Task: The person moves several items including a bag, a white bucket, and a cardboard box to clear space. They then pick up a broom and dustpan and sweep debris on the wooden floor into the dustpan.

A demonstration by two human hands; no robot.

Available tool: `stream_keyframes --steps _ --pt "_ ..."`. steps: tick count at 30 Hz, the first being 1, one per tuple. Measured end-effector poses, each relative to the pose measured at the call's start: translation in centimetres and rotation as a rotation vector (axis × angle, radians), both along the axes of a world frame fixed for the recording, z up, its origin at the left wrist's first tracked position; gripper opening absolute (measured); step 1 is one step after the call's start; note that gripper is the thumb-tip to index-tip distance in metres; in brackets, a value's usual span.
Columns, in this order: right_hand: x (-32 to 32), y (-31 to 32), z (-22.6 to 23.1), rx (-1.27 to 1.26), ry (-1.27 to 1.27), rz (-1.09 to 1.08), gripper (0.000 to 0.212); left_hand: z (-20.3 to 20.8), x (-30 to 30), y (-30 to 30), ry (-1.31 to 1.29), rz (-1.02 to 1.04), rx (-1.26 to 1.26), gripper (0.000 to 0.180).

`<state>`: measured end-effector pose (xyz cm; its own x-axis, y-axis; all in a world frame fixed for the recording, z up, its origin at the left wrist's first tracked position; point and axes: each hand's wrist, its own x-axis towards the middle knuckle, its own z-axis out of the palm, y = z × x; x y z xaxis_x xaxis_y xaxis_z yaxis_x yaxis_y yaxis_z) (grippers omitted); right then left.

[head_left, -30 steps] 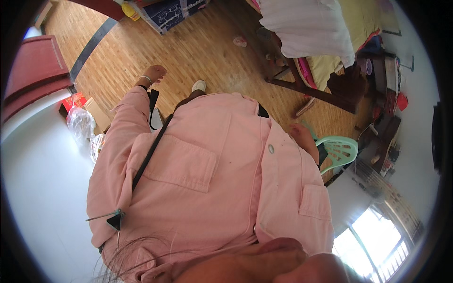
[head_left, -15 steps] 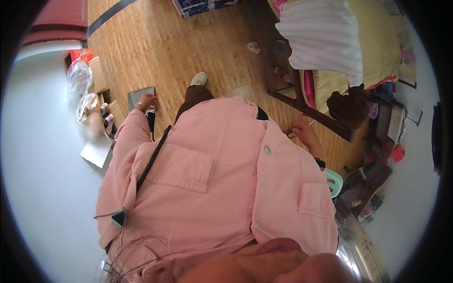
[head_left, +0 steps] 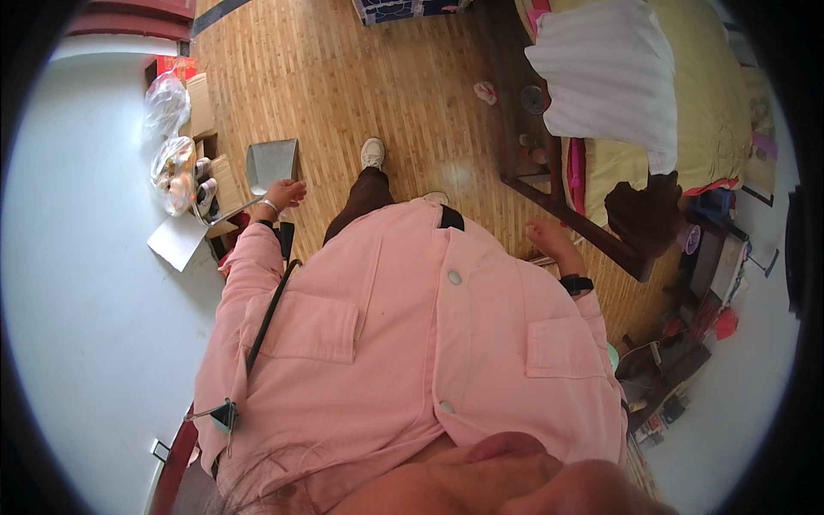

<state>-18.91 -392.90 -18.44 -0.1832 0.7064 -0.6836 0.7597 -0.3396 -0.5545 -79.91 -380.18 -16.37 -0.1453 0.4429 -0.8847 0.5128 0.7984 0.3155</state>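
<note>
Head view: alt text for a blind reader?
A person's left hand is near a grey dustpan, the right hand near a dark wooden frame. Pink jacket fills the center; wood flooring beyond, cardboard boxes by the wall.

Over the bed [head_left: 592, 233], a pale yellow cover [head_left: 711, 94], with a white cloth [head_left: 605, 81] along its left edge. On the wooden floor [head_left: 343, 69], near the bed's left side, a crumpled pinkish item [head_left: 485, 93]; at the floor's far edge, a blue box [head_left: 408, 9]; along its left edge, clear plastic bags [head_left: 166, 105] beside cardboard [head_left: 202, 110].
</note>
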Motion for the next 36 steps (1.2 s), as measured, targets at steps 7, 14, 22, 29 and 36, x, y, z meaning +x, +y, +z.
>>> stream_keyframes --steps 7,14,22,29,36 --pt "-5.1 6.3 -1.7 -0.116 -0.075 0.098 0.027 -3.4 -1.3 9.3 -0.056 -0.237 -0.017 0.028" --pt "-8.7 8.4 -6.7 -0.279 0.010 -0.125 0.028 -9.7 1.6 22.1 0.062 -0.673 -0.032 0.039" --pt "-6.2 12.2 -22.7 -0.559 0.282 -0.642 0.035 -23.9 9.0 26.8 -0.189 -0.494 0.009 0.032" --pt "-4.5 17.2 -45.7 -0.595 0.067 -0.845 0.066 -41.5 15.6 17.8 -0.542 0.103 -0.196 0.019" --pt "1.1 17.7 -67.9 -0.282 -0.367 -1.137 0.092 -55.7 20.3 7.2 -0.571 0.046 -0.370 0.021"
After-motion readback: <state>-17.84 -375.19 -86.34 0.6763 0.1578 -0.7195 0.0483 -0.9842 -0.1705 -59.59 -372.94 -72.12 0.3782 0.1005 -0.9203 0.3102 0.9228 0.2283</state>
